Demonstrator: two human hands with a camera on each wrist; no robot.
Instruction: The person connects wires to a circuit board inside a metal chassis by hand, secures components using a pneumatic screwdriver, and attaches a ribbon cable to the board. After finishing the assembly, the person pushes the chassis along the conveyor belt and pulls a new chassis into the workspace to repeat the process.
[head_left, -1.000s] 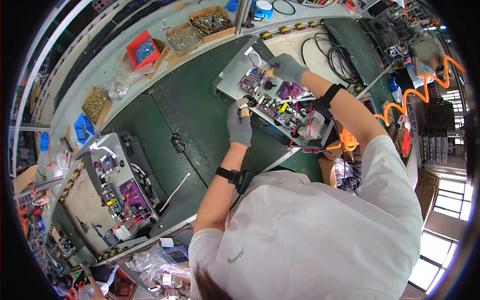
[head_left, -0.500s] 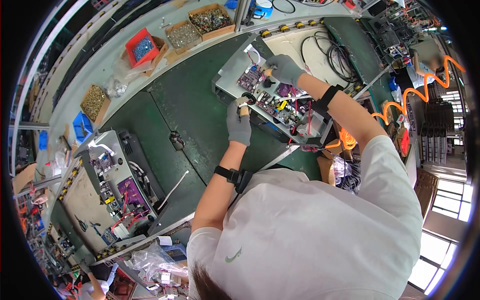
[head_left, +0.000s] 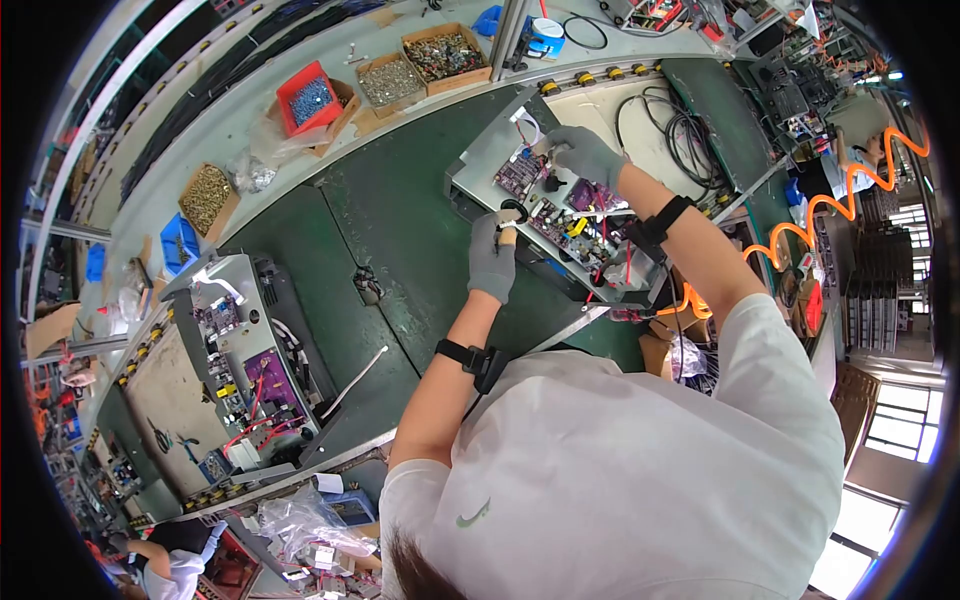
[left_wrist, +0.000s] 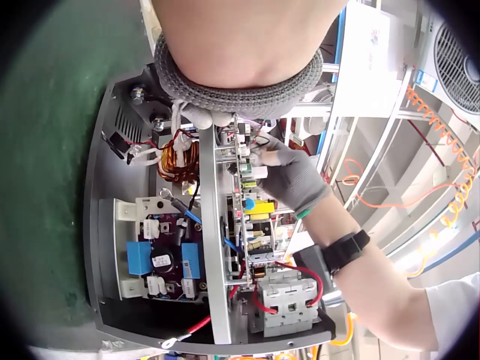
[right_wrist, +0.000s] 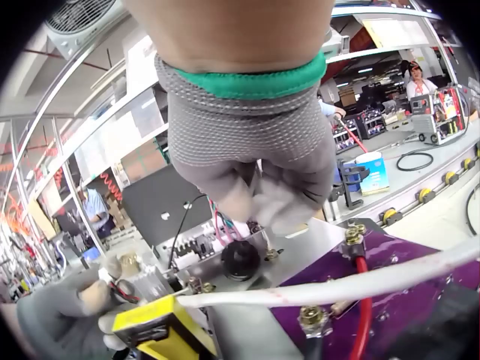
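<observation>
An open metal chassis (head_left: 600, 240) with circuit boards stands tilted on the green bench top. My gloved left hand (head_left: 492, 262) is at its near edge, fingers curled in beside a black ring (head_left: 514, 210). In the right wrist view the bare fingertips of this left hand (right_wrist: 60, 315) close around thin red and black wires (right_wrist: 124, 291). My gloved right hand (head_left: 588, 157) reaches over the far side. Its fingers bunch together on thin coloured wires (right_wrist: 222, 226) by a small board; their tips are partly hidden. A purple board (right_wrist: 382, 281) and a yellow component (right_wrist: 161, 330) are close by.
A second similar chassis (head_left: 250, 350) stands at the left. Along the back are a red bin (head_left: 308, 98) of screws, cardboard trays (head_left: 388, 82) of small parts and blue bins (head_left: 178, 243). A coiled black cable (head_left: 680, 140) lies beyond the right hand; an orange air hose (head_left: 850, 175) hangs right.
The head view has shifted slightly, so the bench scene sits a little lower and to the right. Both hands stay at the same places on the chassis, with the right fingers slightly more bent.
</observation>
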